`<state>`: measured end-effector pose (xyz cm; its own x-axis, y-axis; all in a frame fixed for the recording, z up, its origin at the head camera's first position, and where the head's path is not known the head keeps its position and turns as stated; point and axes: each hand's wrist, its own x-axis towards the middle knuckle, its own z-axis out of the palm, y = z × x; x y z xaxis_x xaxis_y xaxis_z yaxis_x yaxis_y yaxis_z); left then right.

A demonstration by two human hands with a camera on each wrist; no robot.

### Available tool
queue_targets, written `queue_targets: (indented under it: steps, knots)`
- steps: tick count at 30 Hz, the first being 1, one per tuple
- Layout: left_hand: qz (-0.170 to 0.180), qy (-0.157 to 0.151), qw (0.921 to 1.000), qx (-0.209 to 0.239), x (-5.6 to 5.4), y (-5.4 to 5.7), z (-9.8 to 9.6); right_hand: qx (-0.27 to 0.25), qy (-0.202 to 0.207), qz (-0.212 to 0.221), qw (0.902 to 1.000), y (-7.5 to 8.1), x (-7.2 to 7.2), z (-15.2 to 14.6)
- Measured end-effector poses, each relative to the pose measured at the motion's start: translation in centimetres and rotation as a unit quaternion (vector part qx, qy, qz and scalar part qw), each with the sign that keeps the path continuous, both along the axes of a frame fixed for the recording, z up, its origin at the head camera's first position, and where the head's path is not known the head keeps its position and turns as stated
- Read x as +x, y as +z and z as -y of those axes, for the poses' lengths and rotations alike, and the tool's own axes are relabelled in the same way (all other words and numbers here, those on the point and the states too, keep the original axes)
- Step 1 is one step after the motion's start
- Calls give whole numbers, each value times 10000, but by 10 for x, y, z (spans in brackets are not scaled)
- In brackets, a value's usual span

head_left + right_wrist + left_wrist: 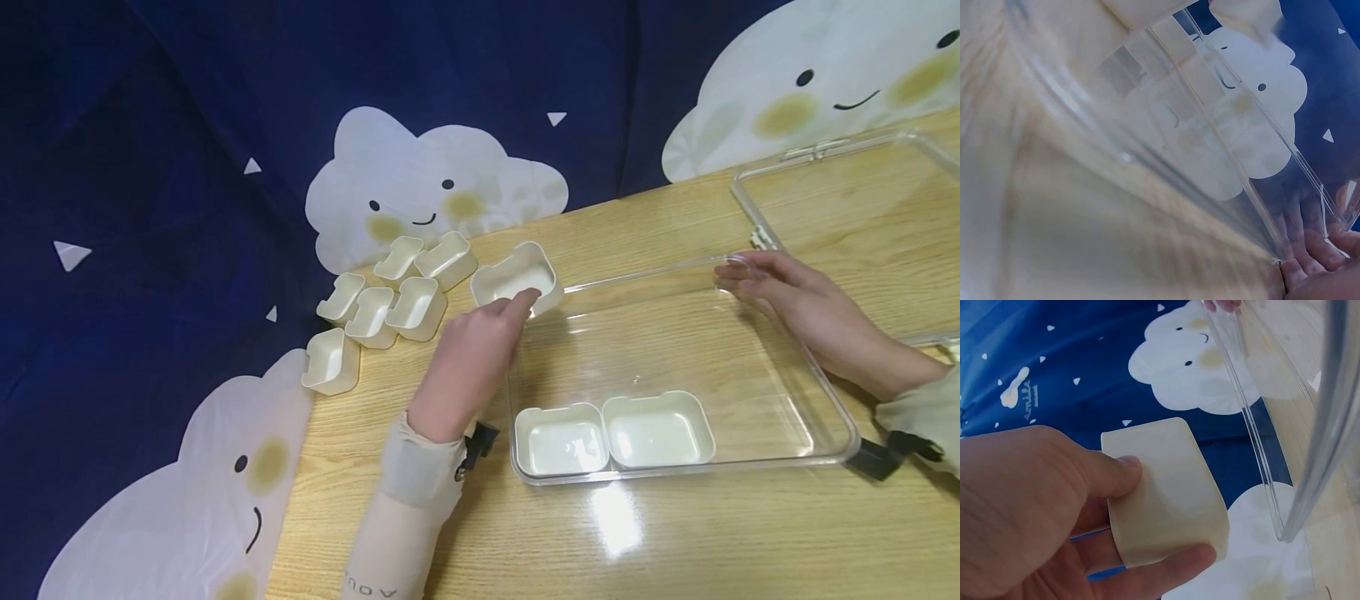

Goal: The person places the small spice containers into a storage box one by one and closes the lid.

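My left hand (468, 358) grips a small cream plastic bin (517, 268) with a notched rim, held over the far left corner of a clear plastic box (780, 461). In the left wrist view the thumb lies on one face of the bin (1163, 487) and fingers wrap the other sides. My right hand (817, 312) holds the box's far right corner, and its fingers (1313, 253) show around the clear wall in the right wrist view. Inside the box, a cream bin (562, 442) and a wider one (660, 429) sit side by side along the front wall.
Several more cream bins (416, 308) stand grouped on the wooden table (337, 483) at the left. A clear framed lid (746, 196) lies beyond the box at the right. A dark blue curtain (187, 208) with cloud prints hangs behind the table edge.
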<state>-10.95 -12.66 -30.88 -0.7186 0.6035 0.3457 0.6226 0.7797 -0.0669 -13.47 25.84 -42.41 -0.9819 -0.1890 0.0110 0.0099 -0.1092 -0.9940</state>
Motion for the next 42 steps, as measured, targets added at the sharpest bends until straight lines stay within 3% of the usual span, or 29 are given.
queue_targets:
  steps: [22, 30, 42]
  knots:
    - [64, -326, 9990, -309, 9, -1, -13, 184, -29, -74, 9998, 0, -1, 1]
    - [159, -418, 9983, -383, 21, 7, -19, 341, -45, -32, 9994, 0, 0, 0]
    - [-187, -681, 9954, -642, 38, 11, -33, 364, -59, -3, 9993, 1, 1, -2]
